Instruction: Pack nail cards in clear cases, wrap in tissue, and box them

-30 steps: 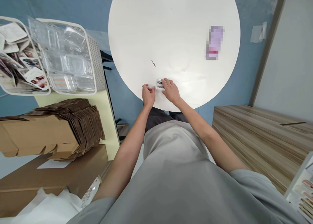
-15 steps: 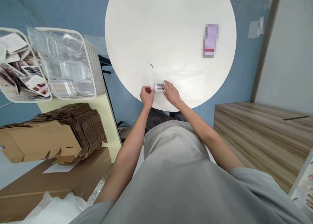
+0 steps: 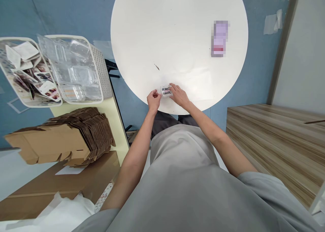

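A small clear plastic box (image 3: 166, 91) lies near the front edge of the round white table (image 3: 142, 39). Inside it are two rows of small dark pieces that look like false nails. My right hand (image 3: 179, 96) has its fingers over the right end of the box, gripping it. Just off the box's left end is my left hand (image 3: 153, 100), its fingers curled and thumb and forefinger close together. Whatever those fingers may hold is too small to make out.
To the left, one white basket (image 3: 98, 64) carries clear plastic boxes and another (image 3: 33, 106) holds nail cards. Flattened cardboard boxes (image 3: 61, 140) are stacked below them. A blurred purple object (image 3: 220, 36) lies on the table's right side. A wood-grain cabinet (image 3: 264, 134) stands right.
The view has shifted slightly. The box is turned a little, and its two rows show more clearly. Both hands keep nearly the same places at its ends.
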`<state>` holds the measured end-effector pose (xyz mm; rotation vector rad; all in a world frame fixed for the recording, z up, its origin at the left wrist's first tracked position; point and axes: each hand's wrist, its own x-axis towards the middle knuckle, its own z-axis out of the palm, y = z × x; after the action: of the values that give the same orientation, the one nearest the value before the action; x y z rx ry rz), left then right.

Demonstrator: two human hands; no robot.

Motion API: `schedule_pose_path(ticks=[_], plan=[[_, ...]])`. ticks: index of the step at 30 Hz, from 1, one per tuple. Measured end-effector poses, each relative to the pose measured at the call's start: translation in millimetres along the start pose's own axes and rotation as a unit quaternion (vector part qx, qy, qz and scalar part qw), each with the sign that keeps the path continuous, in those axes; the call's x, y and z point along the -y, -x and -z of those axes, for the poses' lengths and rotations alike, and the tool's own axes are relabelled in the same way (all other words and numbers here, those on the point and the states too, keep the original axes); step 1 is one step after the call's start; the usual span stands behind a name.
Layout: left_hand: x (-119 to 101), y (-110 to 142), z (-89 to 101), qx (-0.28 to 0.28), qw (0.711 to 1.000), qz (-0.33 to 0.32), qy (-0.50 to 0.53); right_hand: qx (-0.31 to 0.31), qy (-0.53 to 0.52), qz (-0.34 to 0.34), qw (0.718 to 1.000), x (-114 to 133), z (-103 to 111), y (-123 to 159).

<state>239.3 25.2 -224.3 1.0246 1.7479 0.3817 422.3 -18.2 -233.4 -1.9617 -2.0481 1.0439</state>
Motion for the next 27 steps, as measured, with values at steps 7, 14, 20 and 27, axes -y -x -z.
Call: schedule_pose_path(ticks=[7,14,20,27], plan=[[-14.9,16.7,-2.4,0.031,0.996,-0.073,-0.038,0.009,-0.068,-0.023,0.997,-5.0,4.8,5.1],[-33.8,36.6,-30.5,0.059,0.982,-0.165,-0.069,-0.044,-0.382,-0.104,0.917,-22.3,21.7,11.2],[-39.2,38.0,-56.6,0.12,0.974,-0.184,-0.054,-0.12,-0.475,-0.175,0.854,-22.2,27.0,15.8],[-23.7,13.5,-59.5,0.04,0.995,-0.088,-0.041,-0.143,-0.44,-0.21,0.861,-33.3,17.3,15.9]])
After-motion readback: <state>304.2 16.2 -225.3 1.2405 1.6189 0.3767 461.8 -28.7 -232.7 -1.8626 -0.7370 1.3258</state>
